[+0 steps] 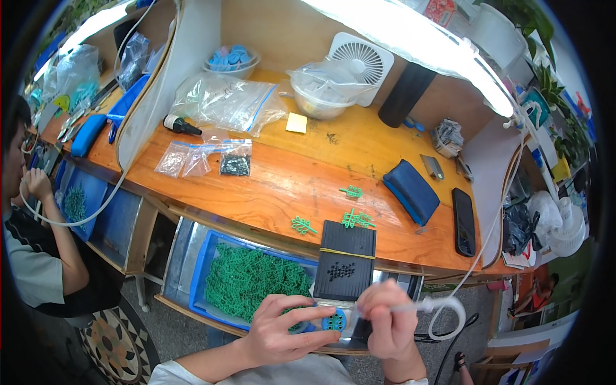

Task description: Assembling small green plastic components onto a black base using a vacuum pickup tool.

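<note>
The left hand (282, 330) pinched a small blue disc (333, 321), light and stiff, by its rim; the right hand (388, 321) gripped a thin white tube (423, 306).

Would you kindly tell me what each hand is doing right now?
Left hand: closed on a small blue round piece.
Right hand: closed on a thin tool joined to a white tube.

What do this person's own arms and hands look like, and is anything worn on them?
Both hands are bare: no gloves or rings show on the left hand or the right hand. The left forearm is bare up to a short white sleeve at the lower edge. The right wrist has a pale band or cuff, mostly cut off by the frame.
</note>
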The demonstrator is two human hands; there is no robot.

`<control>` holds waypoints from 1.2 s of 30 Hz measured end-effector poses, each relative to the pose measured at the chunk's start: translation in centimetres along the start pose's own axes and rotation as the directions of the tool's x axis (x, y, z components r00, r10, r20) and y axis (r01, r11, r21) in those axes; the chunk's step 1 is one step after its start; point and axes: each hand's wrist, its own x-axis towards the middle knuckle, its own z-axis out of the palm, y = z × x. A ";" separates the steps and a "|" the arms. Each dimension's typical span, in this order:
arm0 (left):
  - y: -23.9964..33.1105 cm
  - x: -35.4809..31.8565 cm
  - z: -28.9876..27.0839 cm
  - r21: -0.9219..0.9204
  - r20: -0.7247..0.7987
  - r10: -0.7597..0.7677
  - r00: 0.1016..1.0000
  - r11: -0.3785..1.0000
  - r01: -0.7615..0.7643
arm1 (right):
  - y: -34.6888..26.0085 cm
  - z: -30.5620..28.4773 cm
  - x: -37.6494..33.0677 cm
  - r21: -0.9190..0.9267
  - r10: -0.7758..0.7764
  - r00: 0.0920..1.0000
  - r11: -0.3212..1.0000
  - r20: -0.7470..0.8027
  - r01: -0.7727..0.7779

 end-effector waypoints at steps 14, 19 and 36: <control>1.2 -0.1 -0.8 0.236 0.051 0.045 0.998 0.970 -0.056 | 0.2 -0.1 3.0 -0.317 0.103 0.992 0.941 -0.077 -0.122; 1.7 -0.2 -1.2 0.283 0.055 0.015 0.998 0.959 -0.030 | 0.4 -0.1 2.2 -0.246 0.105 0.988 0.961 -0.109 -0.129; 2.0 1.2 -1.5 0.295 0.008 -0.001 1.000 0.956 -0.001 | -0.7 2.0 -1.5 0.146 0.090 0.977 0.987 -0.193 -0.062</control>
